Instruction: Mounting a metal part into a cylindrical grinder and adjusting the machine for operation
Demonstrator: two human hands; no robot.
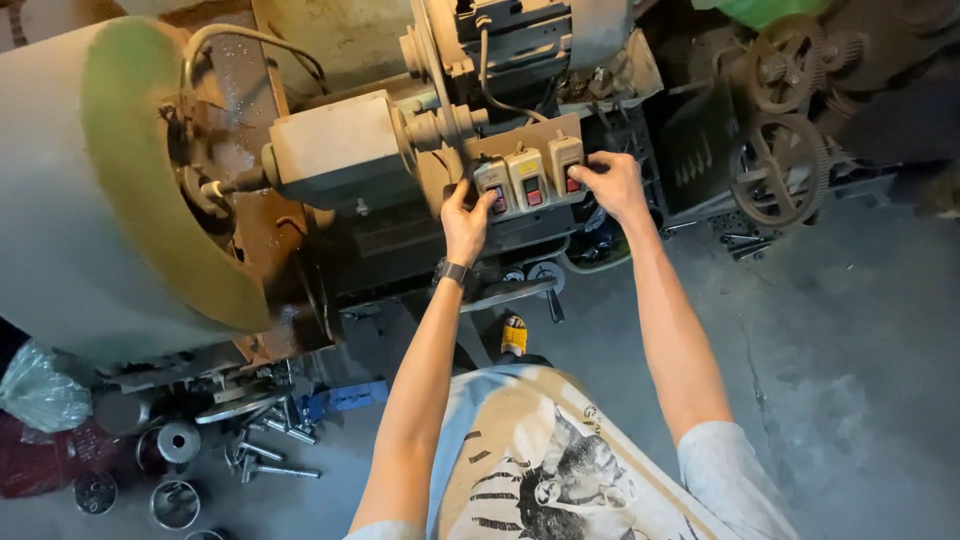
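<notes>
A board with three pale switch boxes (528, 180), each with red and dark buttons, is fixed to the front of an old machine (340, 150). My left hand (466, 220) reaches up to the left box, its thumb on the buttons. My right hand (612, 184) rests on the right box, fingers pressing at its buttons. Neither hand holds a loose object. A dark watch sits on my left wrist.
A large drum-shaped flywheel cover (110, 190) fills the left. Rusty gear wheels (780, 165) stand at the right. Bolts and metal cups (180, 460) lie on the floor at lower left beside a plastic bag (40, 390). Grey concrete floor (850, 350) spreads to the right.
</notes>
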